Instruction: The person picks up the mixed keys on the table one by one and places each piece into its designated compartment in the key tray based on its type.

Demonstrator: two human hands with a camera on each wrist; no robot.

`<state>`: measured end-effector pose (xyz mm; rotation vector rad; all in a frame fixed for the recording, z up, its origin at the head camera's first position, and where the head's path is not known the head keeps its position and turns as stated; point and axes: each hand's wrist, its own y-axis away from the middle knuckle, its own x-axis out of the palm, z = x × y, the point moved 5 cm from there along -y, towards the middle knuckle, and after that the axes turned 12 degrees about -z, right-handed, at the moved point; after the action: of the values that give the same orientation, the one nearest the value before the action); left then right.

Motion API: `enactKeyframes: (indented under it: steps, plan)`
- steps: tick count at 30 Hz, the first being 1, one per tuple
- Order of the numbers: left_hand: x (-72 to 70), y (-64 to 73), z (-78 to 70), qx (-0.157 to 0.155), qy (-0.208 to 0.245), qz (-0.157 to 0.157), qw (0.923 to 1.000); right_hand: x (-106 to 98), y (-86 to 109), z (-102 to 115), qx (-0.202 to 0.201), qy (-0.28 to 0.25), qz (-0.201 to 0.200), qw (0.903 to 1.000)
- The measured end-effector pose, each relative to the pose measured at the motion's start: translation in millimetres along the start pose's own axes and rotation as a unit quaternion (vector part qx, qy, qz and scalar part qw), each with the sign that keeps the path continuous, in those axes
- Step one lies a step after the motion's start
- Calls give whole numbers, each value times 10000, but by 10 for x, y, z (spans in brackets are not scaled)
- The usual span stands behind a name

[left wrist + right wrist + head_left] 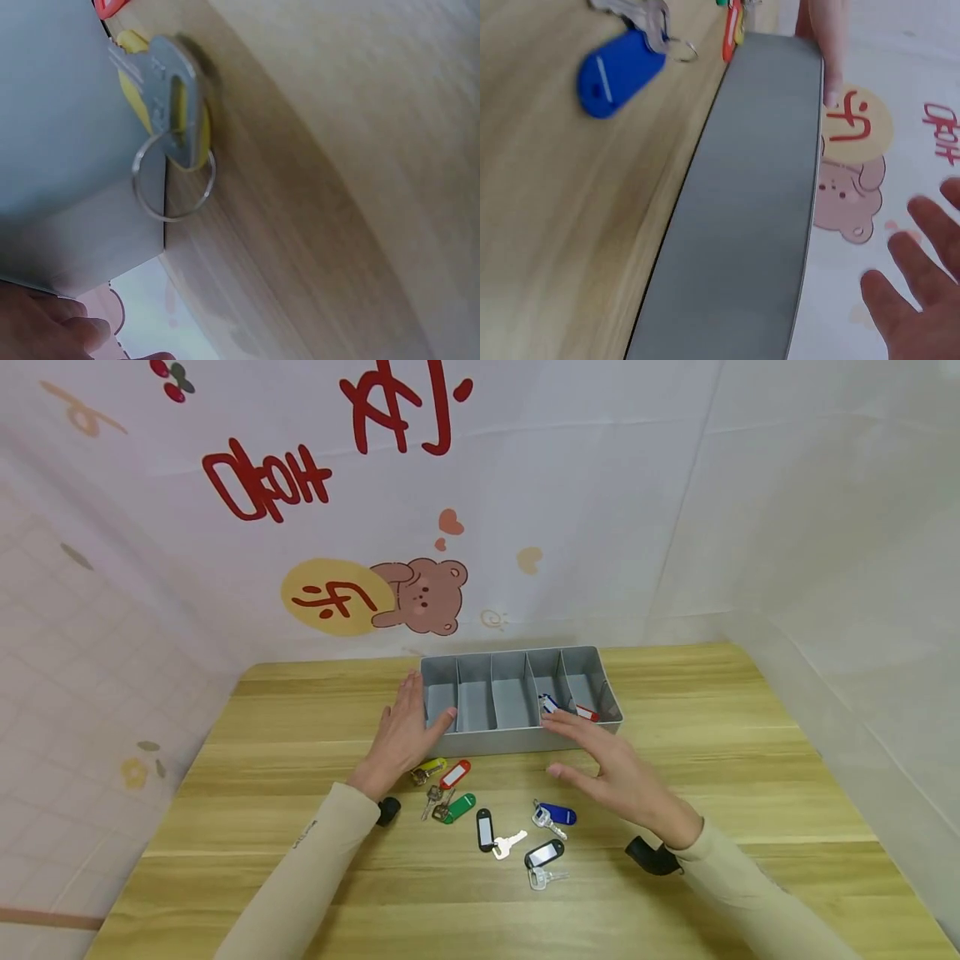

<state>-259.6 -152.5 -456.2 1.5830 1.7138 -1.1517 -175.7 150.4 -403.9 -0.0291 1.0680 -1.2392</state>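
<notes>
A grey tray [495, 742] with a row of compartments stands on the table. My left hand [405, 727] lies along its left end, fingers straight and thumb over the front rim. Above the tray's front right part hovers my right hand [611, 772], fingers spread and holding nothing. Beyond its fingertips, a blue-tagged key [549, 702] sits in the second compartment from the right; a red tag [587, 713] lies in the rightmost one. In front of the tray are keys with a yellow tag [433, 765], a red tag [455, 774], a green tag [461, 808] and a blue tag [557, 813].
Nearer the front lie two more keys, one with a black tag [485, 831] and one with another black tag [544, 853]. Behind the wooden table [315, 893] hangs a white printed cloth [585, 485]. Dark wrist straps [652, 857] show below the hands.
</notes>
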Motion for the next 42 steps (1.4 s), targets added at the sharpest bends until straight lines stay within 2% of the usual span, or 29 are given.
enactKeyframes:
  steps: [7, 11, 16, 20, 26, 35, 42]
  plan:
    - [-42, 1, -44, 117, 23, -108, 9999, 112, 172, 154, -741, -109, 561, 9956]
    - [-52, 1, -61, 112, 8, -86, 9999, 183, 264, 205, -941, -210, 849, 9917]
    - [-67, -2, -78, 124, -17, -79, 9999, 277, 339, 225, -920, -375, 1160, 9883]
    - [-56, -4, -65, 115, -80, -25, 9999, 358, 388, 217, -719, -643, 1451, 9847]
    - [-46, 4, -48, 48, -68, 53, 10000, 471, 450, 216, -386, -1057, 2016, 9730]
    - [-28, 1, -27, 36, -101, 47, 9999, 591, 511, 243, -627, -1119, 2360, 9633]
    - [-31, 14, -25, 21, -121, 102, 9999, 639, 550, 262, -974, -1203, 2596, 9532]
